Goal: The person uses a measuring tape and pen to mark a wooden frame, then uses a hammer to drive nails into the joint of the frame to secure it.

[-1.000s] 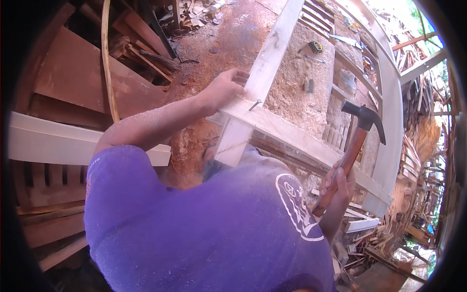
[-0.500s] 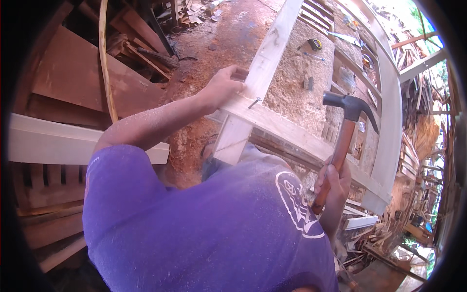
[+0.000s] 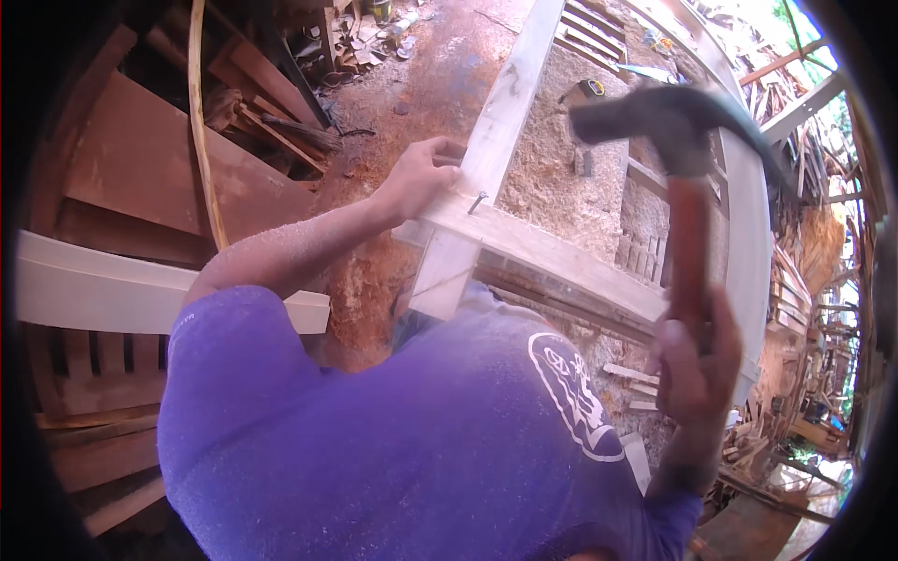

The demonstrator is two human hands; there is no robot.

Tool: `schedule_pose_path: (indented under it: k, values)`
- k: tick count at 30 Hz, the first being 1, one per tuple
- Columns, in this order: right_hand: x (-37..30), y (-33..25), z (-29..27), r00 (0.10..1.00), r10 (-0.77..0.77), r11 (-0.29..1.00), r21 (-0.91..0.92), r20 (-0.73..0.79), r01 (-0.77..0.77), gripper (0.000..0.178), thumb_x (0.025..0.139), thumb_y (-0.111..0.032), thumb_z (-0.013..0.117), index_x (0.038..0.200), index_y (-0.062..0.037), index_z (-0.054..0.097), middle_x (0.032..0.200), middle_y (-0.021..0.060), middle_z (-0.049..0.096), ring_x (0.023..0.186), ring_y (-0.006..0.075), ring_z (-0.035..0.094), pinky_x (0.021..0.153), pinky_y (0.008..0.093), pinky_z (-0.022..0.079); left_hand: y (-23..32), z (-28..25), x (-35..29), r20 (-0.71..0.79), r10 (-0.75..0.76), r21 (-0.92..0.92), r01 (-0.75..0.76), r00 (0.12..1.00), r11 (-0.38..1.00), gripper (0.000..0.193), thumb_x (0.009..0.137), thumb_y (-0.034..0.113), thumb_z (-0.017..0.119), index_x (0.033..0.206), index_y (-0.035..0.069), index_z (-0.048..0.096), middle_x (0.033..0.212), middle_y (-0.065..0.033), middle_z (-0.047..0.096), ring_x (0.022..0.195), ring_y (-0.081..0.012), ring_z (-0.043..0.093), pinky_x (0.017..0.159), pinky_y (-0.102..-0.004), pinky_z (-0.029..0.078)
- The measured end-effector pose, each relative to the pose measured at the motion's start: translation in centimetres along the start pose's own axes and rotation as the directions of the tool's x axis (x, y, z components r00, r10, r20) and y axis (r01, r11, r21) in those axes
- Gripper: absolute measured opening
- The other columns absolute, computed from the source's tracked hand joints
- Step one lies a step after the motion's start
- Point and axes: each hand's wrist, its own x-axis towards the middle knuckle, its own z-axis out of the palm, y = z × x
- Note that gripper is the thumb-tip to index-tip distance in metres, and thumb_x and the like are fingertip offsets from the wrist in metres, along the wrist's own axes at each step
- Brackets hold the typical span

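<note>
My right hand [image 3: 700, 360] grips the wooden handle of a claw hammer [image 3: 689, 234], raised with its dark head up and slightly blurred by motion. A bent-looking nail [image 3: 477, 202] sticks up, tilted, from a pale wooden rail [image 3: 561, 262] where it crosses a pale upright board [image 3: 505, 122]. My left hand [image 3: 423, 182] is closed on the end of the rail beside this crossing, close to the nail; its thumb and fingertips lie against the upright board. The lower end of the board comes near my purple shirt.
A tape measure [image 3: 589, 90] rests on sawdust-covered ground beyond the rail. Past the hammer runs a long pale frame board [image 3: 746, 262]. Brown panels [image 3: 140, 159] and a white-painted beam [image 3: 103, 280] stand at my left. Timber offcuts [image 3: 360, 42] lie at the far side.
My right hand has lifted the hammer up and to the right, bringing its head closer to view. My left hand stays on the rail; the view has shifted slightly.
</note>
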Motion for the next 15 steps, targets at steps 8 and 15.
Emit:
schedule_pose_path:
  k: [8, 15]
  values:
    - [2.7, 1.1, 3.0, 0.946, 0.097, 0.947, -0.32, 0.31, 0.008, 0.025, 0.097, -0.022, 0.063, 0.105, 0.0002, 0.053, 0.074, 0.0168, 0.06, 0.06, 0.0254, 0.058, 0.059, 0.0421, 0.045, 0.4, 0.3, 0.1, 0.001, 0.012, -0.039, -0.012, 1.0, 0.999, 0.04, 0.085, 0.002, 0.057, 0.123, -0.01, 0.062, 0.116, -0.0197, 0.069, 0.105, -0.0229, 0.068, 0.093, -0.0338, 0.054]
    - [-0.1, -5.9, -12.1, 0.931, -0.201, 0.829, 0.453, -0.306, 0.328, 0.025, 0.108, -0.025, 0.041, 0.102, -0.0044, 0.054, 0.075, 0.0041, 0.052, 0.057, 0.0112, 0.047, 0.055, 0.0267, 0.044, -0.3, 1.1, 0.1, -0.034, 0.011, -0.05, -0.013, 0.999, 0.999, 0.043, 0.082, 0.0, 0.057, 0.124, -0.009, 0.063, 0.116, -0.0213, 0.07, 0.105, -0.0262, 0.069, 0.093, -0.0346, 0.055]
